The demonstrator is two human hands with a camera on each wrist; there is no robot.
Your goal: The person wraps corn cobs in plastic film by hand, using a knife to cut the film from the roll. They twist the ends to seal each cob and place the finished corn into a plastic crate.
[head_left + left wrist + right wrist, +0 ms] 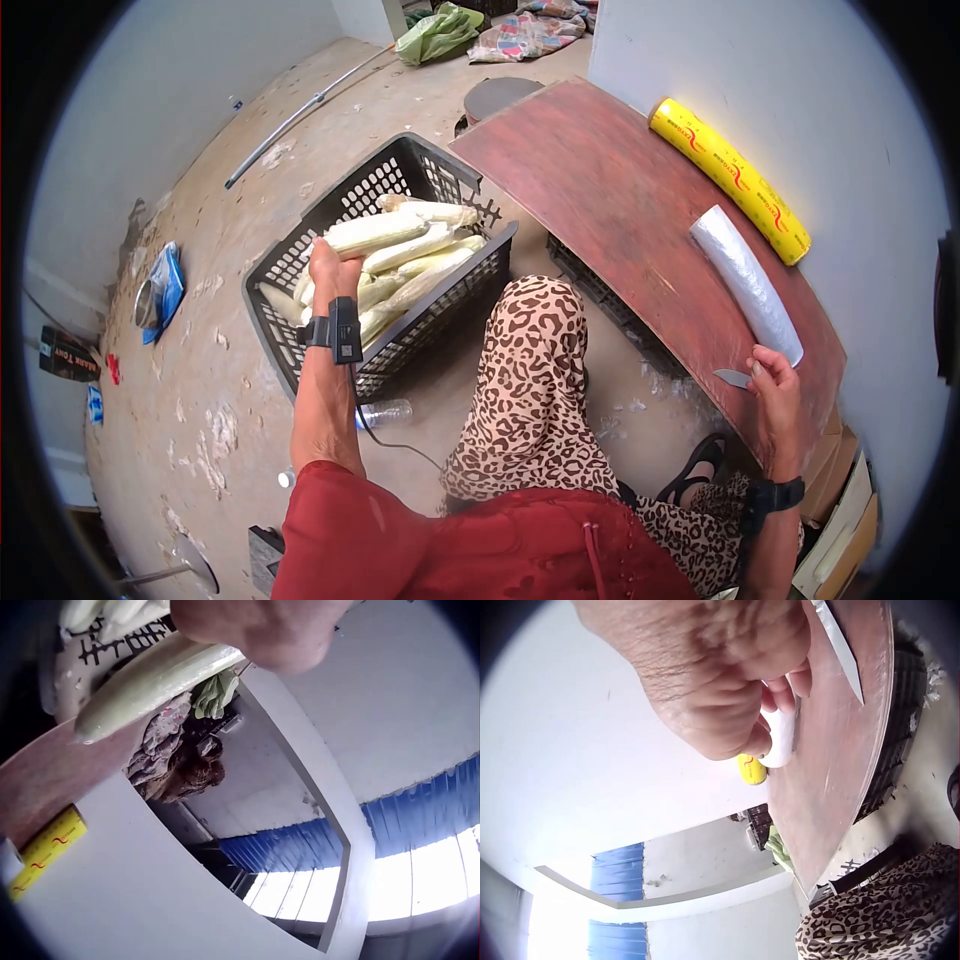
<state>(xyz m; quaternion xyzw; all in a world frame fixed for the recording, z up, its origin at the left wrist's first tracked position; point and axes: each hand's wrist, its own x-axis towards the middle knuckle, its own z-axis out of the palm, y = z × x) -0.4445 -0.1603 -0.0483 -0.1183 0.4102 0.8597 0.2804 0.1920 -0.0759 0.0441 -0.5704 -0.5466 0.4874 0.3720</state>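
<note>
The left hand (328,268) curls round a cob (375,233) atop the crate (300,230): stiff, light, best gripped mid-length. The right hand (775,395) clasps a knife (733,377) beside it.

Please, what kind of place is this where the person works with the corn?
Probably a simple workroom or storeroom for packing food, not a home kitchen. The concrete floor is bare and worn, a black crate holds peeled corn cobs, and rolls of cling film lie on a low wooden board.
</note>
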